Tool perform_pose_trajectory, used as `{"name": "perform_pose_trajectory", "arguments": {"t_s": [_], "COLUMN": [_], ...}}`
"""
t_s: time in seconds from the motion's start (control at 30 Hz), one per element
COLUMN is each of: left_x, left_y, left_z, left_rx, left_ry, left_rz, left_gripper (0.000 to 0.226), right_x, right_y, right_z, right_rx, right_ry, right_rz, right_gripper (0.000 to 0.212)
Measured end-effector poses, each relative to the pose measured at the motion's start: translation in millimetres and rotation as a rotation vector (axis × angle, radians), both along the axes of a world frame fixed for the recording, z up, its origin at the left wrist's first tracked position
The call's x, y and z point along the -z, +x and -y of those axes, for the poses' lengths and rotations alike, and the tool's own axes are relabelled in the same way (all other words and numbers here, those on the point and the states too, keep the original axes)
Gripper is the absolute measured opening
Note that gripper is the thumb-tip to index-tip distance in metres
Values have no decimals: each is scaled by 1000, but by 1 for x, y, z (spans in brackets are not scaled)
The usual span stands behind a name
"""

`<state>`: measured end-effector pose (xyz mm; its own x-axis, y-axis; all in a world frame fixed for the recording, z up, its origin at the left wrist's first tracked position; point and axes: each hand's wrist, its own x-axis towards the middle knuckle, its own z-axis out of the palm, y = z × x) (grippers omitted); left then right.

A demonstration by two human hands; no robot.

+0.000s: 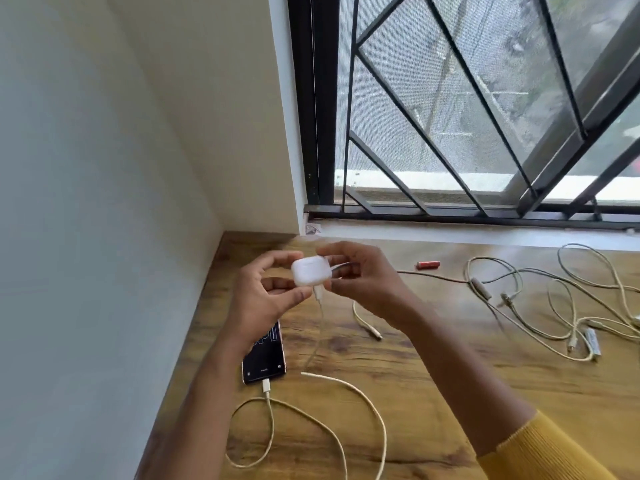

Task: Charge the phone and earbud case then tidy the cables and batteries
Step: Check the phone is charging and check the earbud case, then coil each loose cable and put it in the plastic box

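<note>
White and smooth, the small rounded plastic earbud case (309, 274) sits up in the air between my two hands, above the brown wooden table (433, 375). My left hand (266, 296) curls its fingers and thumb round the left side of the case and holds it. My right hand (360, 275) is at the right side, and its fingers pinch something thin and pale there, though I cannot tell just what. A thin white cable (320, 317) hangs down from the bottom of the case with its little white plug right at the case. It looks plugged in, but it is blurry, so I am not sure.

I think the case is light and a bit slippery, so I should hold it by its flat sides and not squeeze the lid. The cable is soft and floppy, so it is best to take it by the stiff plug end.

The dark flat phone (265, 355) lies on the table under my left arm, and a cream braided cable (270, 420) is plugged into its near end and loops over the wood. Far off to the right lies a messy bunch of cream cables (540, 296). A small red battery (428, 265) lies near the window (485, 98), and a silver battery (592, 341) lies by the messy cables
</note>
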<state>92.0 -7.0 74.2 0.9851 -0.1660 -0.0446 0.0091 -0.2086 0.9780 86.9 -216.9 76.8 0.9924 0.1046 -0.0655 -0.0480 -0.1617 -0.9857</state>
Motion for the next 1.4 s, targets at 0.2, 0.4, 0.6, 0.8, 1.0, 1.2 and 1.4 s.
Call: {"name": "perform_pose_trajectory", "arguments": {"t_s": [0.2,0.4,0.6,0.8,1.0,1.2,1.4], "left_x": [51,75,97,111,109,87,68], "left_y": [21,30,34,28,27,9,-28], "left_z": [3,15,21,23,23,34,52], "left_rx": [-18,-59,-42,-53,-30,-24,99], "left_ry": [261,545,635,647,683,611,437], "left_rz": [-98,-32,6,26,52,158,129], "left_gripper": [55,46,45,45,47,37,25], "right_x": [47,85,102,114,108,92,73], "right_y": [16,29,30,23,17,-3,-39], "right_z": [-9,-20,-24,-28,-30,-17,1], "right_rx": [61,13,-20,-36,2,98,263], "right_ry": [-249,-539,-668,-759,-751,-681,-632], "right_rz": [-84,-82,-105,-81,-65,-28,39], "right_gripper": [47,51,53,51,54,48,28]}}
